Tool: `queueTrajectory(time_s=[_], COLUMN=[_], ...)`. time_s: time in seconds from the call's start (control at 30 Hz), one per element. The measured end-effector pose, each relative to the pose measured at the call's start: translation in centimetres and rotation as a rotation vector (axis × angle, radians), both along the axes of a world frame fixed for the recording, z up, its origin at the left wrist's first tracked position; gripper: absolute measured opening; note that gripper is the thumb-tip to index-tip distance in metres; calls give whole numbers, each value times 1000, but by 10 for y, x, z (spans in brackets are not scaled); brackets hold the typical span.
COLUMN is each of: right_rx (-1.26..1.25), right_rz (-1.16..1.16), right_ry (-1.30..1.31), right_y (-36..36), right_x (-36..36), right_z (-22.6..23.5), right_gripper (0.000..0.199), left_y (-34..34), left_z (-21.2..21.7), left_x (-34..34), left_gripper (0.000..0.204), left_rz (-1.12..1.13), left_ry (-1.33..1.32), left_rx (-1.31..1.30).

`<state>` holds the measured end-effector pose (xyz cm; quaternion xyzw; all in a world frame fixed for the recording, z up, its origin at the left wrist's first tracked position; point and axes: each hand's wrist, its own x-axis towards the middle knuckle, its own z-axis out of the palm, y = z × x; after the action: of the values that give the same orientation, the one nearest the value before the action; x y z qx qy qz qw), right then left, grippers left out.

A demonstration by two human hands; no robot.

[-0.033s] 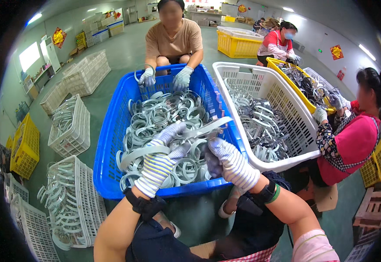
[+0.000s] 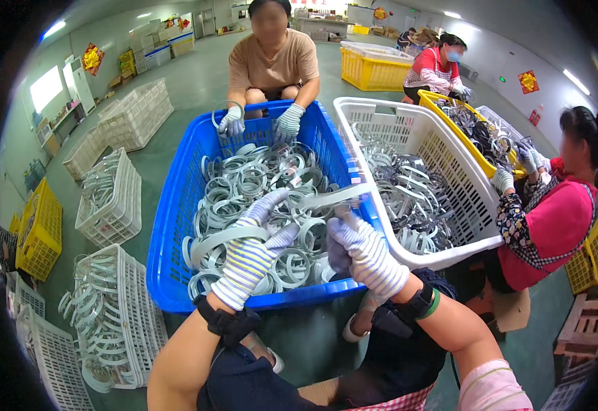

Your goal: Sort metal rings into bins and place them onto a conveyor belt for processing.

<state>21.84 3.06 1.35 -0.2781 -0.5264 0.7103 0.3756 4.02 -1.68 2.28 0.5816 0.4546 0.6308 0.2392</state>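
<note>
Swung nearer to level and drawn slightly to the right since a moment earlier, a pale strip (image 2: 333, 198) stood clear of the left fingertips, above the near right part of a blue crate (image 2: 306, 299). It lay just beyond the tips of the worker's gloved right hand (image 2: 371, 257), the nearer of the two, whose thumb and forefinger pinched it from below. Its long axis ran across the worker's front from left to right, rising gently toward a white crate (image 2: 430, 259), while its left end pointed at the gap in the gloved left hand (image 2: 244, 264). That hand's thumb and forefinger were spread, not touching the strip; a curved band (image 2: 223, 240) crossed the hand and reached out to its left, though whether the hidden fingers gripped it could not be told. Motion blur softened the strip's outline. Beneath both hands lay a heap of pale bands (image 2: 258, 179), and across the crate a co-worker (image 2: 275, 61) crouched, gloved hands at the far rim.
</note>
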Motion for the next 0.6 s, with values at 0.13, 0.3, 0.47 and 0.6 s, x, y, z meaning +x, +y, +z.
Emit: queueTrajectory(time_s=[0.13, 0.3, 0.47, 0.6], right_rx=[142, 509, 550, 743], right_rz=[-30, 210, 263, -24], right_ry=[-6, -186, 0, -236], right_y=[10, -5, -7, 34], right_x=[7, 12, 10, 18], right_z=[3, -13, -8, -51], right_gripper=[23, 27, 26, 26], left_y=[-3, -7, -15, -8], left_z=[-8, -22, -22, 12], left_x=[-12, 7, -1, 10], left_gripper=[25, 48, 54, 39], left_rz=[-426, -880, -544, -222], left_ry=[430, 851, 855, 1376], left_rx=[-455, -578, -388, -248])
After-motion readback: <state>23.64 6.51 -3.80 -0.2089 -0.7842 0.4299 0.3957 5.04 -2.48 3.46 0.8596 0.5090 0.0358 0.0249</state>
